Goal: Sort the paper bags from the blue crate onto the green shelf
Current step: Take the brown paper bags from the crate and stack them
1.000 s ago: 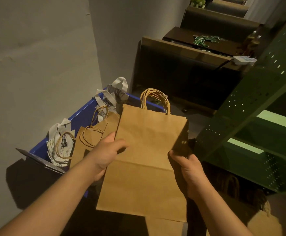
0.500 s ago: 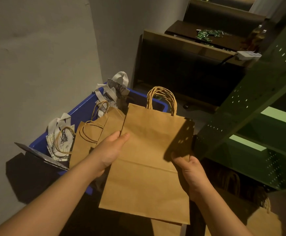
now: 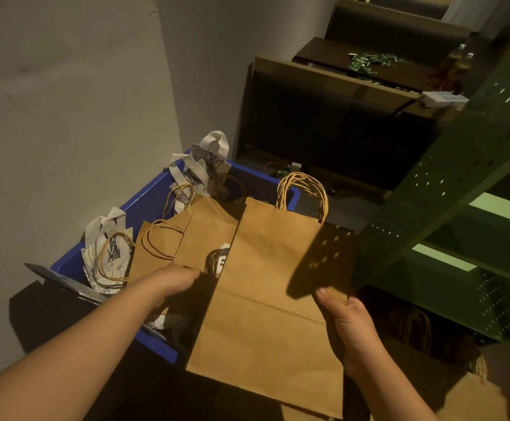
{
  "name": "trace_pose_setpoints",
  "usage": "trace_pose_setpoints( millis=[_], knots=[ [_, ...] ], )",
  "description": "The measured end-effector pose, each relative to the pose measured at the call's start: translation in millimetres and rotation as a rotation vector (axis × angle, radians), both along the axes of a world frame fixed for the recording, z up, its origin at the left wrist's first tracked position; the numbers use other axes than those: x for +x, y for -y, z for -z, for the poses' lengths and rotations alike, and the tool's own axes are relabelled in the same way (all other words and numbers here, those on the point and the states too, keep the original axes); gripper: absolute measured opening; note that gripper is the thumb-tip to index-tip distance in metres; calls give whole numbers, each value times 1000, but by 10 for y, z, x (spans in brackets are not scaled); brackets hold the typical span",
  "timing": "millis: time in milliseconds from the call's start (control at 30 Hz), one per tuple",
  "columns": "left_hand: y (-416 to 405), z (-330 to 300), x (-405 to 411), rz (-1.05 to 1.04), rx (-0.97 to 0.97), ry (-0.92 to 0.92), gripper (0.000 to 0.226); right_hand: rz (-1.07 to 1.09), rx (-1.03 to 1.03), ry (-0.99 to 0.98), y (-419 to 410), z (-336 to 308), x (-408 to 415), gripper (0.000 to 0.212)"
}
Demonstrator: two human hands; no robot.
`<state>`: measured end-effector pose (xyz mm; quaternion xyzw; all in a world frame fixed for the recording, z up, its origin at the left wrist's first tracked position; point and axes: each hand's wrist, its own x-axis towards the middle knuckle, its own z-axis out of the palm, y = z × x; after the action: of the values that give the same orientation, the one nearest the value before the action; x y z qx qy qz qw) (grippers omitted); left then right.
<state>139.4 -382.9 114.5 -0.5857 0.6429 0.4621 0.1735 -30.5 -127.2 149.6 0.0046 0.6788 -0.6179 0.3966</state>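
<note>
A flat brown paper bag (image 3: pixel 266 299) with twisted handles hangs in front of me, over the near right corner of the blue crate (image 3: pixel 144 205). My right hand (image 3: pixel 348 323) grips its right edge, thumb on the front. My left hand (image 3: pixel 174 284) is off that bag, left of it, at the lower edge of another brown bag (image 3: pixel 205 235) in the crate, fingers reaching forward into shadow and holding nothing I can see. More brown bags (image 3: pixel 156 247) and white printed bags (image 3: pixel 108 253) stand in the crate. The green shelf (image 3: pixel 460 165) rises on the right.
A grey wall runs close along the left of the crate. Dark wooden furniture (image 3: pixel 323 117) stands behind the crate. Brown bags (image 3: pixel 472 396) sit low at the bottom right under the shelf. A perforated green upright slants just right of the held bag.
The held bag has shifted right toward the shelf. My left hand has let go of its front and dropped toward the bags in the crate. My right hand keeps its grip.
</note>
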Motion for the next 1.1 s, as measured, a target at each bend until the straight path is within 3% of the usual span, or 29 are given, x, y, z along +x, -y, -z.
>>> trace_pose_setpoints(
  millis=[333,433,567,867,1000,1100],
  knots=[
    [70,132,-69,-464,209,-145,56,24,28,28,21,78,-21,40],
    [112,210,-49,-504,258,-163,42,15,26,59,29,95,-45,38],
    [95,243,-76,-475,207,-130,28,-12,13,73,11,115,-80,43],
    [148,355,-174,-611,61,-310,49,-28,42,82,-5,102,-110,35],
    [183,356,-109,-526,35,-187,41,-21,78,62,22,107,-97,36],
    [266,393,28,-393,-255,44,36,-17,95,54,24,106,-97,40]
  ],
)
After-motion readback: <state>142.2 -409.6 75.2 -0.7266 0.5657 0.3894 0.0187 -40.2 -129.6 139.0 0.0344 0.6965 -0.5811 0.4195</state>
